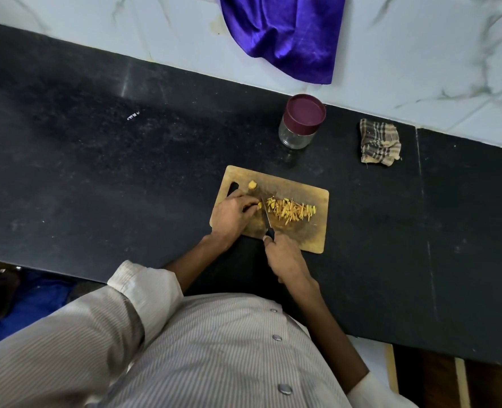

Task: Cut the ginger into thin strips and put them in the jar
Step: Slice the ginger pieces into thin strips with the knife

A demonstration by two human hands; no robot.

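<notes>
Head view, looking down. I see one rectangular wooden cutting board [308, 198], stained and worn, with rounded corners, lying on a dark speckled stone tabletop [126, 160]. On the board lies a loose heap of thin yellow ginger strips [291, 212]; the strips are too many and too tangled for me to count, and most run with their long axis from the near edge toward the far edge. The left hand [233, 214] curls its fingers onto one small ginger piece [260, 205], pinning it to the board just left of the blade. A second, uncut ginger chunk [252, 185] sits near the board's far left corner. The right hand [285, 257] is wrapped round the black handle of one knife [267, 220], its narrow blade pointing away from me. One clear glass jar [298, 129] with a maroon lid closed on it stands beyond the board. One folded checked cloth [379, 141] lies right of the jar; one glossy purple cloth [285, 33] hangs against the marbled wall.
</notes>
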